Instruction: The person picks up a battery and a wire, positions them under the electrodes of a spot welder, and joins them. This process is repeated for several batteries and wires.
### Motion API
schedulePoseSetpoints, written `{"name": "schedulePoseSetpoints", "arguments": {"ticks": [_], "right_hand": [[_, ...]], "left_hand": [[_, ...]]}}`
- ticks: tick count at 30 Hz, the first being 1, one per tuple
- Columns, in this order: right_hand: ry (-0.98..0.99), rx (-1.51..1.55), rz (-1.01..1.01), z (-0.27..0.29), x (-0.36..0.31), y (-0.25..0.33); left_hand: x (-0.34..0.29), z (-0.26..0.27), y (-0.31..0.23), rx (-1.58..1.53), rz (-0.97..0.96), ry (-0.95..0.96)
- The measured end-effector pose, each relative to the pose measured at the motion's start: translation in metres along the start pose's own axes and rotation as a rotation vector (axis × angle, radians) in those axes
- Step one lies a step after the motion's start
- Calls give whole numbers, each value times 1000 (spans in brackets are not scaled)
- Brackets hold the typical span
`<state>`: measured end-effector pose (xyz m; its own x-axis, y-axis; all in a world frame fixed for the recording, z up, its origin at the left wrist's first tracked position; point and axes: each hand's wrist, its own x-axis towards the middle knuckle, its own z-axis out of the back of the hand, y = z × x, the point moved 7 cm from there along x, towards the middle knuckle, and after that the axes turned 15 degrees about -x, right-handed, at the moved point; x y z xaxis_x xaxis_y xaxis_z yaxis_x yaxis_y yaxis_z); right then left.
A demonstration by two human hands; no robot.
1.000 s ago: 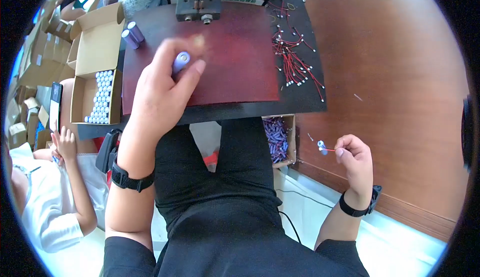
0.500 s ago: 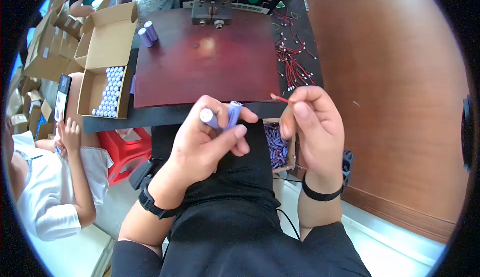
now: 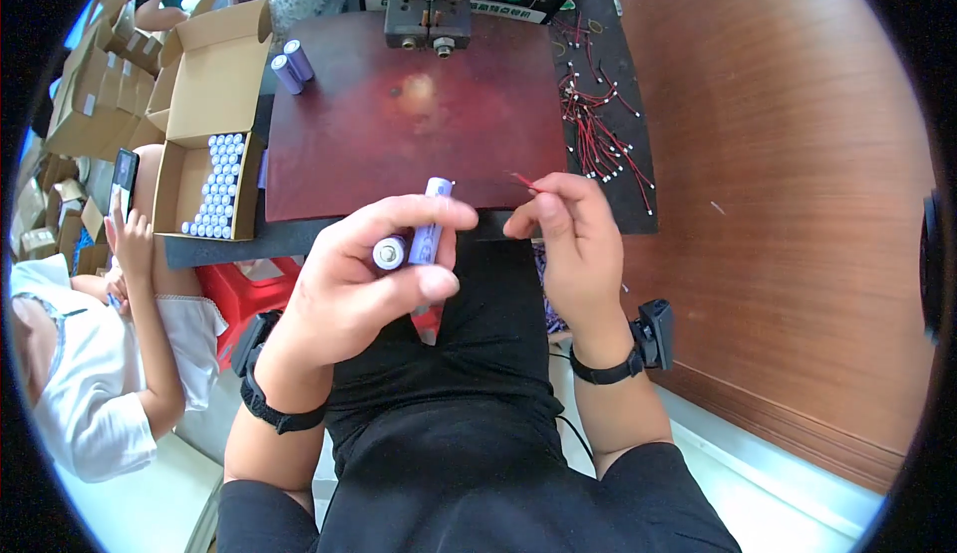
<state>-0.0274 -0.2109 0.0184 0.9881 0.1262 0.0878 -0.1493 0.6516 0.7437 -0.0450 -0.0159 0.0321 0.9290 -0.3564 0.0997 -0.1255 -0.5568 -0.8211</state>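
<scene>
My left hand (image 3: 334, 284) is closed on two purple cylindrical batteries. One battery (image 3: 426, 242) stands nearly upright between thumb and fingers; the other battery (image 3: 389, 253) turns its round metal end upward beside it. To the right, my right hand (image 3: 578, 259) pinches a short red wire (image 3: 526, 183) between thumb and fingertip, its free end pointing up and left. A gap separates the wire from the batteries. Both hands are over the near edge of a dark red board (image 3: 478, 124). Whatever lies under my right fingers is hidden.
A spot-welding machine's metal head (image 3: 427, 22) overhangs the board's far side. Two purple batteries (image 3: 292, 66) stand at its far left corner. An open cardboard box (image 3: 169, 179) holds several batteries. Red wires with white connectors (image 3: 598, 139) lie right. A person (image 3: 95, 383) sits left, touching a phone.
Both hands have shifted left, the right one farther, still pinching the red wire. My left hand has turned the batteries, so one now shows its metal end. The person's finger has moved onto the phone.
</scene>
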Motion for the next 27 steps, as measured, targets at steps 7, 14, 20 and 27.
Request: {"name": "schedulePoseSetpoints", "arguments": {"ticks": [7, 14, 20, 27], "right_hand": [[-194, 438, 49, 9, 15, -3], [-117, 67, 103, 0, 54, 15], [-73, 179, 108, -18, 86, 22], [-63, 188, 283, -12, 78, 20]], "left_hand": [[8, 18, 0, 327, 162, -282], [52, 28, -27, 945, -149, -204], [68, 42, -32, 948, -203, -266], [72, 32, -8, 924, -261, -125]]}}
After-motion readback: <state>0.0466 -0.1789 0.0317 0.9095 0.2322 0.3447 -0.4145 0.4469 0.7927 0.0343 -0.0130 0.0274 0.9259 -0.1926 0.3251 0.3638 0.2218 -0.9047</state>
